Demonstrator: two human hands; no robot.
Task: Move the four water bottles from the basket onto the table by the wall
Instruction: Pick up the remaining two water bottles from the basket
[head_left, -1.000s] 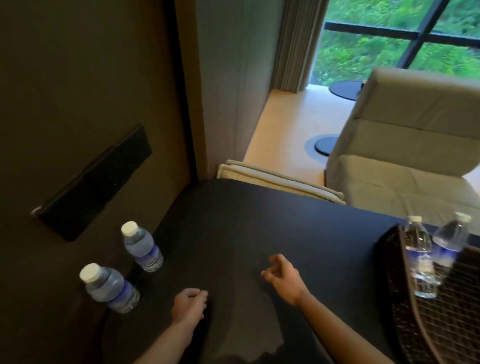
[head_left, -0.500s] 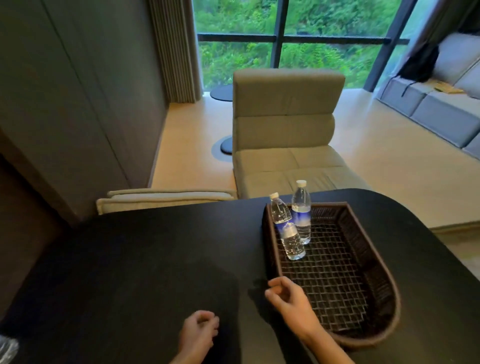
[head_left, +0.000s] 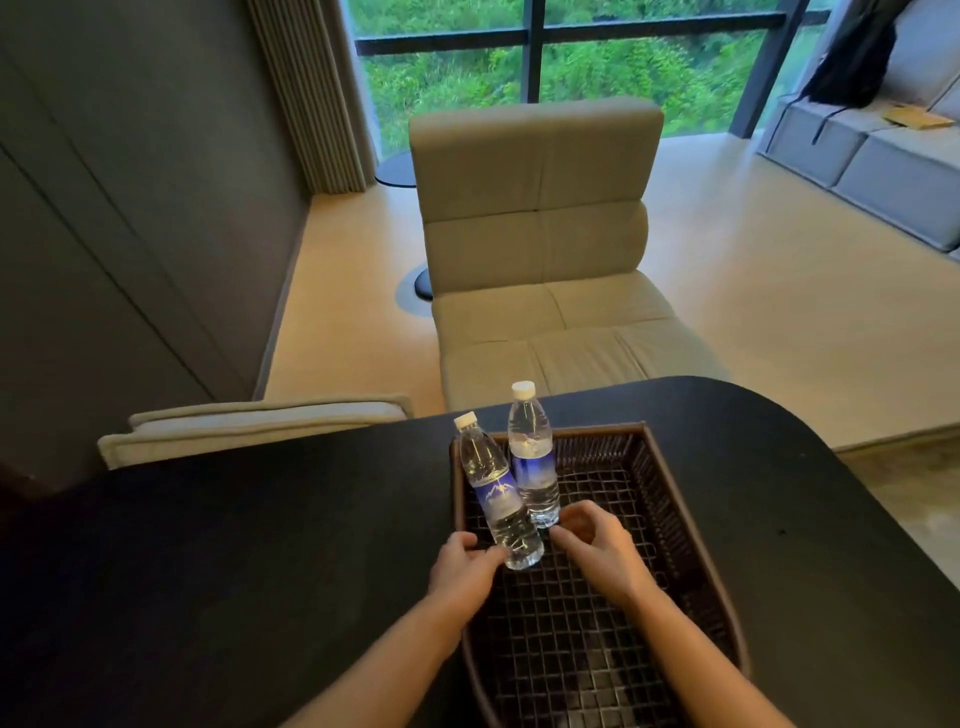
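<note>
A dark woven basket (head_left: 670, 499) lies on the black table (head_left: 234, 545). Two clear water bottles with white caps and blue labels stand in its far left corner. The nearer bottle (head_left: 493, 488) leans left; the farther bottle (head_left: 531, 457) is upright. My left hand (head_left: 462, 569) is at the base of the nearer bottle, fingertips touching it, fingers not closed around it. My right hand (head_left: 597, 545) hovers over the basket just right of the bottles' bases, fingers curled and apart, holding nothing.
A beige lounge chair (head_left: 545, 249) stands beyond the table's far edge, and a cushion (head_left: 249, 421) lies at the left of that edge. A dark wall panel (head_left: 130, 208) runs along the left. A grey sofa (head_left: 883, 150) is far right.
The view swung right from the wall side, where two bottles stood on the table, to the basket. Both hands moved forward into the basket up to the two bottles.
</note>
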